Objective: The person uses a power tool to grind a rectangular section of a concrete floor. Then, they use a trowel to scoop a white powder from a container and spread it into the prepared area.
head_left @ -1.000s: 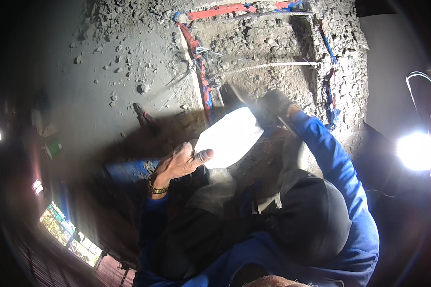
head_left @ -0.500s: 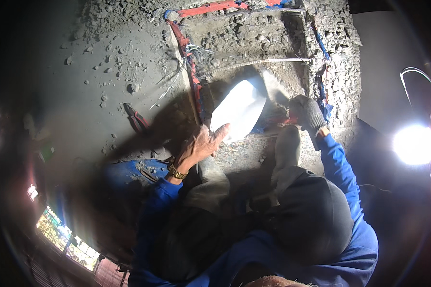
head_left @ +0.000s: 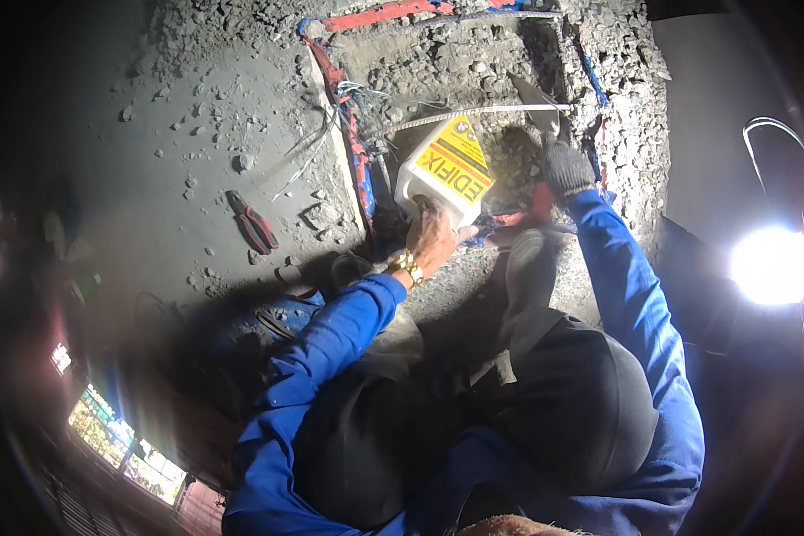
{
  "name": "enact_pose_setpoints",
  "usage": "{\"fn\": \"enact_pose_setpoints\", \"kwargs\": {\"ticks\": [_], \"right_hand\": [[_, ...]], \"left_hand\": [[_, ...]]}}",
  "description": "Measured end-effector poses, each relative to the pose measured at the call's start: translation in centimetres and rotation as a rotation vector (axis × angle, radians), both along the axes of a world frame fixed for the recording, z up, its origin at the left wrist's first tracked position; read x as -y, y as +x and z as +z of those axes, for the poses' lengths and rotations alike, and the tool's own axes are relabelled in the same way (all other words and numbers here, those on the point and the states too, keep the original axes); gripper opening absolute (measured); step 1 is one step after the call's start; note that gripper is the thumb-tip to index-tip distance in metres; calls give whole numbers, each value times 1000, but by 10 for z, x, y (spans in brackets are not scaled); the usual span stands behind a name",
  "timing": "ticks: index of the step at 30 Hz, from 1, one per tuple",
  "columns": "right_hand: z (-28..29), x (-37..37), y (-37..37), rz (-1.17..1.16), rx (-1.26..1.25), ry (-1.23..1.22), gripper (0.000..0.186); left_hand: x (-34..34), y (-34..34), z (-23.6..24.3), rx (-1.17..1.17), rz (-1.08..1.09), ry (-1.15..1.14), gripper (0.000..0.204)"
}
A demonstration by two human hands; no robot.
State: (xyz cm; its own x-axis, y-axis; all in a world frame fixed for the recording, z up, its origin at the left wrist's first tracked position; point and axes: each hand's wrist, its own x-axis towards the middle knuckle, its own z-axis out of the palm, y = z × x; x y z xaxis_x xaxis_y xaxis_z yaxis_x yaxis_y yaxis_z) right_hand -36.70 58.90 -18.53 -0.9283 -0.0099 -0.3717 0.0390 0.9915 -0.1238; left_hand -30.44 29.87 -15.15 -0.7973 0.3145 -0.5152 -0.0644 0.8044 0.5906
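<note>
My bare left hand (head_left: 431, 239), with a gold watch at the wrist, is closed on a white plastic jug (head_left: 411, 183) with a yellow and red label. The jug is tilted over a rubble-filled frame, and its label faces up. A grey knitted glove covers my right hand (head_left: 567, 168), whose fingers are wrapped round the handle of a trowel (head_left: 534, 95). The pointed trowel blade reaches away from me over the loose concrete, beside a steel rod (head_left: 473, 113) that crosses the frame.
Red-handled pliers (head_left: 255, 225) lie on the dusty grey slab at left. Tie wires (head_left: 357, 89) stick out from the frame's red and blue left edge (head_left: 359, 165). A bright work lamp (head_left: 770, 268) shines at right. Broken concrete (head_left: 630, 89) borders the frame's right side.
The jug has turned so its label shows, and my left hand has moved right and now grips its near end. My right hand and the trowel have moved farther away from me.
</note>
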Motion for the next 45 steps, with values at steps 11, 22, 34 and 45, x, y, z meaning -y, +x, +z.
{"fn": "enact_pose_setpoints", "kwargs": {"ticks": [11,22,34,45], "right_hand": [[-48,-10,22,151,96,-374,24],[26,-8,57,50,-74,-303,29],[53,25,54,71,275,-270,21],[0,24,-25,128,96,-205,20]], "left_hand": [[1,-14,-70,-36,-38,-4,89],[6,-23,-46,25,22,112,80],[15,-16,-59,112,6,-6,95],[10,-25,-54,114,-101,48,95]]}}
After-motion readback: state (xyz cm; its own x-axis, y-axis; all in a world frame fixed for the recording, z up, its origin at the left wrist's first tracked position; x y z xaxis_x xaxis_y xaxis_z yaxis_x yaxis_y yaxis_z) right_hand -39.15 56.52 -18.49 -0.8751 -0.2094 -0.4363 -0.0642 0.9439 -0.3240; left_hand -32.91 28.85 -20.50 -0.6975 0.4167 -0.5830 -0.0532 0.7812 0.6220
